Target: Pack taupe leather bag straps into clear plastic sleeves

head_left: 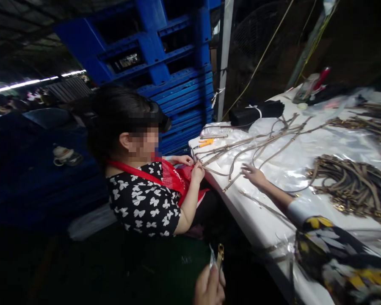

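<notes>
My left hand is closed at the bottom of the view, around a strap with a gold-coloured metal clasp at its top. A sliver of clear plastic sticks up beside the clasp. My right hand, below a patterned sleeve, reaches over the white table with its fingers apart and nothing held. Close to its fingertips lie thin grey-brown straps with small metal ends. Whether the fingers touch a strap, I cannot tell.
A co-worker in a red apron sits at the table corner, hands on strap ends. Orange-handled pliers lie nearby. A heap of straps rests on clear plastic at right. Blue pallets are stacked behind.
</notes>
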Demonstrator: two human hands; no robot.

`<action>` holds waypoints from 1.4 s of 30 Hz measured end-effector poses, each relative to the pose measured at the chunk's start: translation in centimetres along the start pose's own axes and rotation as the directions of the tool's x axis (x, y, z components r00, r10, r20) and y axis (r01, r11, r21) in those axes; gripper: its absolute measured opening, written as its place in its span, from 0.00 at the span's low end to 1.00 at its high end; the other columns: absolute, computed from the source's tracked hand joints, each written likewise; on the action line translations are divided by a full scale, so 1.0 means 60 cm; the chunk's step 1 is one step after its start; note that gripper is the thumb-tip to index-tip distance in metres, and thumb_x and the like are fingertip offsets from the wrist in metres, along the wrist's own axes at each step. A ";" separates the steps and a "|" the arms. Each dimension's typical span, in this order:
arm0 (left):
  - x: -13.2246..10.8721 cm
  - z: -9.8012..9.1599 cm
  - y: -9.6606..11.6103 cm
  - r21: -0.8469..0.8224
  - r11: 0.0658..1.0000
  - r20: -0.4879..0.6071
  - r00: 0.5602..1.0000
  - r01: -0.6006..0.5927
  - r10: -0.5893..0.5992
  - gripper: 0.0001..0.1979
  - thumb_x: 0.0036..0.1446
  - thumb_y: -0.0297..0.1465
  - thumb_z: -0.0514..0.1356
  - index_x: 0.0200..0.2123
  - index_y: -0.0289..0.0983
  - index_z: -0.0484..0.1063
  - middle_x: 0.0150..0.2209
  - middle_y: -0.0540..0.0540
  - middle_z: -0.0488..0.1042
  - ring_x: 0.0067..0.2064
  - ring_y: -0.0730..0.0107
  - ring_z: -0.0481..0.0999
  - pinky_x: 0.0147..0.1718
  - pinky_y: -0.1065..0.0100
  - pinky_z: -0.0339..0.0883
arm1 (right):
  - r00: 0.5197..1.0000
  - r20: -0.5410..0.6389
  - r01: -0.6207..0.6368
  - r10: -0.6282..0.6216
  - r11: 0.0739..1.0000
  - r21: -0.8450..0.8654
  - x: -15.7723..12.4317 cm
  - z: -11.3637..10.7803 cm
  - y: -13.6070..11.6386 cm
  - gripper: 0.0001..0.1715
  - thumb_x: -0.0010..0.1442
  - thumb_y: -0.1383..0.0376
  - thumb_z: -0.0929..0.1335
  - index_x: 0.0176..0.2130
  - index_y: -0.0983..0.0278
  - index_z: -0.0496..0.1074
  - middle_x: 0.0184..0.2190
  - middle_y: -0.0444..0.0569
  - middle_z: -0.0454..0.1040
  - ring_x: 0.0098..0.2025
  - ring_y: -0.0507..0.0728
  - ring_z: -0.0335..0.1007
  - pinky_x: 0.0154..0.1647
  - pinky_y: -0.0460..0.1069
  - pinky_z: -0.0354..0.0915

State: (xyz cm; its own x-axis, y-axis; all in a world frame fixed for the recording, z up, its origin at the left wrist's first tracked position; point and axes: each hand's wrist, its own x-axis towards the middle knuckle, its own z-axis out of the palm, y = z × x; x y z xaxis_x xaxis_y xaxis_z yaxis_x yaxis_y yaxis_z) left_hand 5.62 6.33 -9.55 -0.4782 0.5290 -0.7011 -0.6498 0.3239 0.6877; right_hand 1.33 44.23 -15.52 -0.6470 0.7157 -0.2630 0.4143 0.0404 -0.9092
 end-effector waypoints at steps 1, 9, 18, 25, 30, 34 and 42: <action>0.003 0.000 0.012 0.002 1.000 -0.004 1.000 -0.012 0.012 0.26 0.52 0.55 0.55 0.29 0.35 0.68 0.17 0.56 0.58 0.16 0.80 0.55 0.14 0.77 0.48 | 0.994 0.105 -0.008 0.005 1.000 0.024 -0.048 0.013 0.003 0.26 0.58 0.55 0.67 0.52 0.67 0.72 0.45 0.58 0.77 0.47 0.63 0.73 0.51 0.58 0.68; 0.019 0.022 0.105 -0.072 0.951 0.143 0.940 -0.302 0.310 0.20 0.60 0.47 0.54 0.33 0.33 0.67 0.21 0.55 0.61 0.20 0.84 0.58 0.18 0.80 0.50 | 0.763 0.620 0.034 -0.183 0.969 0.243 -0.408 0.084 -0.037 0.32 0.60 0.51 0.66 0.60 0.60 0.63 0.56 0.53 0.69 0.60 0.64 0.60 0.62 0.60 0.55; 0.005 0.034 0.151 -0.072 0.900 0.378 0.823 -0.430 0.424 0.19 0.59 0.41 0.59 0.46 0.31 0.73 0.42 0.37 0.78 0.45 0.63 0.76 0.44 0.67 0.68 | 0.919 0.373 -0.035 -0.125 0.919 0.394 -0.477 0.196 -0.004 0.26 0.59 0.48 0.66 0.32 0.69 0.77 0.28 0.49 0.76 0.28 0.53 0.68 0.31 0.47 0.64; 0.014 -0.001 0.149 0.102 0.915 0.496 0.817 -0.390 0.293 0.19 0.57 0.43 0.59 0.40 0.31 0.73 0.30 0.44 0.75 0.28 0.73 0.73 0.27 0.73 0.65 | 0.897 0.375 0.208 -0.233 0.972 0.107 -0.510 0.144 -0.058 0.23 0.62 0.50 0.64 0.36 0.67 0.77 0.31 0.49 0.78 0.33 0.57 0.73 0.35 0.49 0.67; 0.021 -0.019 0.174 0.355 0.668 0.662 0.680 -0.654 0.313 0.18 0.58 0.42 0.57 0.34 0.32 0.75 0.26 0.48 0.73 0.25 0.76 0.68 0.27 0.74 0.62 | 0.808 0.193 0.588 -0.557 0.744 -0.318 -0.524 0.058 -0.157 0.18 0.65 0.60 0.62 0.52 0.60 0.70 0.49 0.53 0.75 0.47 0.58 0.72 0.47 0.49 0.65; -0.001 -0.015 0.204 0.428 0.359 0.814 0.526 -0.830 0.246 0.18 0.61 0.39 0.54 0.29 0.33 0.76 0.26 0.48 0.74 0.29 0.73 0.70 0.31 0.74 0.62 | 0.811 0.451 0.567 -0.374 0.694 -0.444 -0.504 0.033 -0.201 0.20 0.64 0.57 0.62 0.50 0.64 0.72 0.43 0.58 0.76 0.43 0.62 0.73 0.43 0.53 0.67; 0.007 -0.031 0.186 0.282 0.444 0.906 0.388 -0.851 0.169 0.19 0.54 0.39 0.63 0.46 0.35 0.74 0.39 0.45 0.77 0.39 0.66 0.74 0.39 0.71 0.64 | 0.699 0.694 -0.174 0.175 0.982 -0.073 -0.536 -0.005 -0.188 0.26 0.60 0.46 0.64 0.36 0.66 0.74 0.20 0.43 0.66 0.25 0.53 0.69 0.30 0.46 0.64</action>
State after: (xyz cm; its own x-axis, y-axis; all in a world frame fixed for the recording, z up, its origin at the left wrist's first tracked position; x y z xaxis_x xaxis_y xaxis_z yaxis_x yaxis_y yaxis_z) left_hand -2.92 8.73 -2.53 0.2399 0.9707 0.0152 0.2849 -0.0853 0.9547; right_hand 17.68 20.98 3.31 -0.8234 0.0234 -0.5670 0.5662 -0.0343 -0.8236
